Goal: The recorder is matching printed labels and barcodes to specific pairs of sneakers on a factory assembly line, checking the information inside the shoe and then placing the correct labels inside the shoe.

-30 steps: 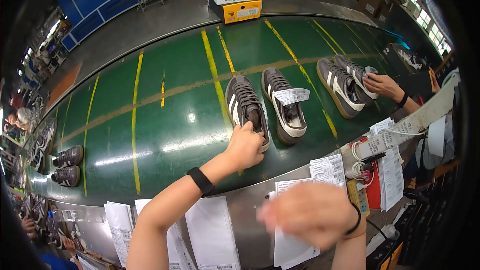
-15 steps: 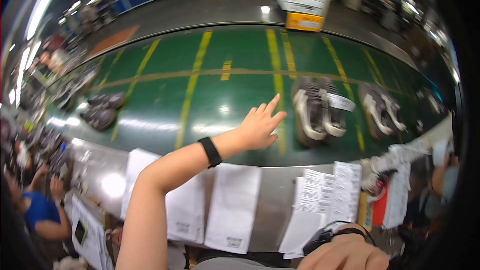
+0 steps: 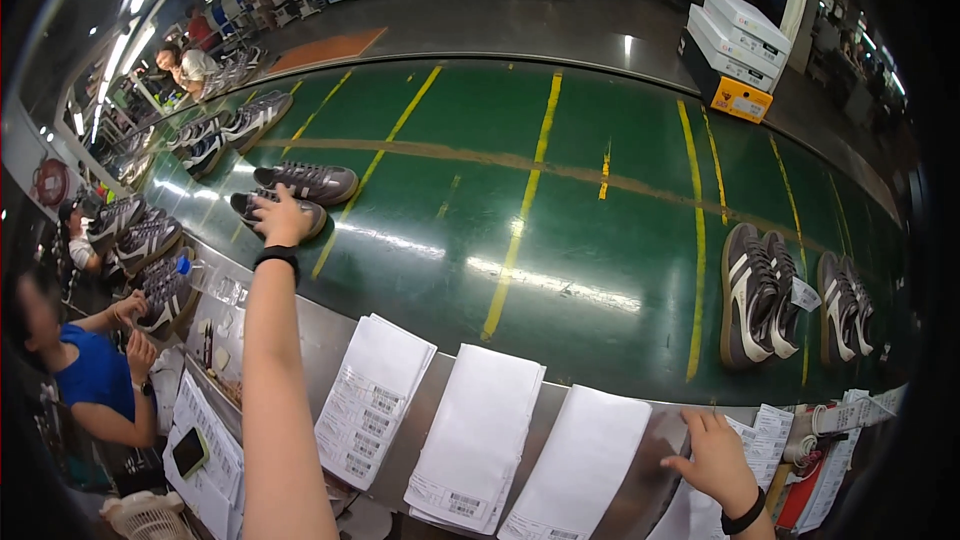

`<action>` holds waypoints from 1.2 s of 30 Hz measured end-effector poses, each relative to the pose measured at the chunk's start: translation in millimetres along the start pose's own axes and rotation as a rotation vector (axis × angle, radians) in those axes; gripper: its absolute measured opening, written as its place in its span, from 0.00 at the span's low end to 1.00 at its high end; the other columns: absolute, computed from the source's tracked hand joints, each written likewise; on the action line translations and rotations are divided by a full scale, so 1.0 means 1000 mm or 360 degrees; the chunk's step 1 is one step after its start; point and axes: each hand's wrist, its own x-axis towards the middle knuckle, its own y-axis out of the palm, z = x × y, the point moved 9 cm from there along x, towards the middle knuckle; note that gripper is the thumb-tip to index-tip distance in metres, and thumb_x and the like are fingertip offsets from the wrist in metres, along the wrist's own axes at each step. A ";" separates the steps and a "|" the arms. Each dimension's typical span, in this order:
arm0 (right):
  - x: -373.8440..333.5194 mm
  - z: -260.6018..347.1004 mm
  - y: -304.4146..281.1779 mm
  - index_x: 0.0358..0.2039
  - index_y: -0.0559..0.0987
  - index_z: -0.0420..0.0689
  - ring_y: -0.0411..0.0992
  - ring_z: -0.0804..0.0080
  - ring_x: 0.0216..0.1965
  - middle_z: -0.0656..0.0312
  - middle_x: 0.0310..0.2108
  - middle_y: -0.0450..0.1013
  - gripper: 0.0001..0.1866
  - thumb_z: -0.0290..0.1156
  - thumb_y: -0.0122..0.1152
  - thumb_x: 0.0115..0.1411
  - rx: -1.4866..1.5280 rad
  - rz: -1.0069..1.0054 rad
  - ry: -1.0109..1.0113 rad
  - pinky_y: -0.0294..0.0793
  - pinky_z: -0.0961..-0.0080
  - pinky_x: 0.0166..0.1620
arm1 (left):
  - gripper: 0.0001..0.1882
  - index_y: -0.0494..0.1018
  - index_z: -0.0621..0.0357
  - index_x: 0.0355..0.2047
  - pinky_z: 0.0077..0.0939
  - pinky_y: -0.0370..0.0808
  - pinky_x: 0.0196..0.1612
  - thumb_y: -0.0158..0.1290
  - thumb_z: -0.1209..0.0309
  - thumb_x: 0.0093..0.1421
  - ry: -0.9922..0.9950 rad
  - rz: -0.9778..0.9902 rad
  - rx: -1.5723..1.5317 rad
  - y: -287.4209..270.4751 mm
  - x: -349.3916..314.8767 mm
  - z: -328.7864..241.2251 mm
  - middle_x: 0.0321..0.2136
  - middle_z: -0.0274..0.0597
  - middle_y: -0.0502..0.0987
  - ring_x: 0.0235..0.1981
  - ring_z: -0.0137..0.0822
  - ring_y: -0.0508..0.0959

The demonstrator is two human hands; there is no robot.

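My left hand (image 3: 285,218) reaches out to the left over the green belt. Its fingers curl over the nearer of two dark grey sneakers (image 3: 308,224), around the opening. The other sneaker of that pair (image 3: 318,181) lies just behind, on its side or tilted. At the lower right my right hand (image 3: 718,457) hangs by the metal edge, thumb and fingers apart, holding nothing. Printed sheets (image 3: 690,512) lie partly under it. White folded paper stacks (image 3: 478,430) line the metal ledge between my arms.
Grey and white sneaker pairs (image 3: 750,300) stand on the belt (image 3: 440,270) at right, one with a white tag; more sit at far left. Shoe boxes (image 3: 740,45) are stacked beyond the belt. A person in blue (image 3: 100,375) sits at left, near a phone (image 3: 190,452) and bottle (image 3: 220,282).
My left hand has gone from mid-belt, near the tagged sneakers, to the dark pair at left. The view has swung left. My right hand has moved out toward the sheets, its fingers now apart.
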 end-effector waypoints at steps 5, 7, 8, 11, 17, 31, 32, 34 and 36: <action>-0.002 -0.002 0.054 0.58 0.66 0.30 0.66 0.40 0.55 0.33 0.56 0.65 0.45 0.41 0.74 0.43 -0.0423 0.0332 0.0176 0.67 0.55 0.57 | 0.56 0.35 0.35 0.73 0.71 0.49 0.63 0.54 0.35 0.53 -0.0024 0.0078 -0.0038 -0.004 0.074 0.007 0.65 0.81 0.48 0.67 0.78 0.46; -0.018 -0.032 0.099 0.60 0.64 0.27 0.61 0.34 0.60 0.24 0.60 0.57 0.54 0.44 0.77 0.36 -0.0897 0.0164 0.0157 0.62 0.49 0.62 | 0.64 0.39 0.44 0.73 0.68 0.48 0.65 0.52 0.25 0.45 0.0027 0.0279 -0.0893 0.034 0.140 0.035 0.63 0.66 0.63 0.66 0.67 0.58; 0.006 0.002 0.063 0.59 0.68 0.35 0.65 0.46 0.60 0.37 0.57 0.67 0.34 0.31 0.66 0.51 -0.0822 0.0311 0.0332 0.68 0.61 0.59 | 0.65 0.44 0.47 0.72 0.69 0.50 0.64 0.51 0.23 0.43 0.0006 0.0359 -0.0561 0.044 0.145 0.025 0.64 0.63 0.62 0.67 0.63 0.59; -0.004 -0.004 0.071 0.64 0.60 0.31 0.62 0.42 0.61 0.33 0.62 0.60 0.38 0.26 0.59 0.53 -0.0880 0.0511 0.0471 0.63 0.59 0.64 | 0.63 0.61 0.49 0.67 0.64 0.55 0.64 0.52 0.20 0.37 -0.0222 0.0441 -0.0084 0.045 0.138 -0.013 0.64 0.54 0.65 0.66 0.54 0.62; 0.008 0.005 0.071 0.63 0.60 0.29 0.63 0.39 0.60 0.31 0.60 0.62 0.32 0.21 0.51 0.56 -0.0872 0.0479 0.0392 0.65 0.56 0.62 | 0.55 0.74 0.61 0.56 0.37 0.62 0.64 0.58 0.26 0.40 -0.0128 0.0595 -0.0510 0.042 0.141 0.005 0.56 0.54 0.74 0.60 0.48 0.71; -0.005 -0.008 0.085 0.60 0.64 0.26 0.63 0.38 0.59 0.25 0.60 0.59 0.51 0.45 0.72 0.41 -0.0783 0.0034 0.0131 0.61 0.53 0.62 | 0.37 0.74 0.58 0.16 0.36 0.73 0.37 0.62 0.31 0.41 0.0425 0.0031 -0.0743 -0.050 -0.024 -0.085 0.22 0.43 0.79 0.26 0.41 0.79; -0.002 -0.005 0.087 0.60 0.64 0.27 0.64 0.39 0.59 0.25 0.59 0.60 0.51 0.45 0.72 0.41 -0.0769 0.0020 0.0080 0.61 0.53 0.62 | 0.37 0.73 0.57 0.13 0.34 0.72 0.32 0.63 0.31 0.40 0.0507 -0.0111 -0.0770 -0.064 -0.040 -0.105 0.16 0.37 0.76 0.21 0.36 0.78; 0.000 0.001 0.083 0.60 0.66 0.29 0.65 0.42 0.57 0.27 0.59 0.62 0.49 0.47 0.72 0.42 -0.0828 -0.0014 0.0023 0.64 0.56 0.59 | 0.34 0.75 0.57 0.15 0.33 0.73 0.31 0.64 0.34 0.42 0.0549 0.0063 -0.0935 -0.070 -0.070 -0.149 0.18 0.38 0.77 0.22 0.36 0.78; 0.002 0.006 0.072 0.59 0.67 0.30 0.67 0.42 0.55 0.28 0.57 0.64 0.48 0.47 0.72 0.42 -0.0791 -0.0005 0.0051 0.66 0.56 0.58 | 0.30 0.77 0.59 0.23 0.32 0.77 0.32 0.64 0.40 0.48 0.0542 0.0601 -0.1515 -0.053 -0.111 -0.203 0.24 0.42 0.79 0.25 0.37 0.80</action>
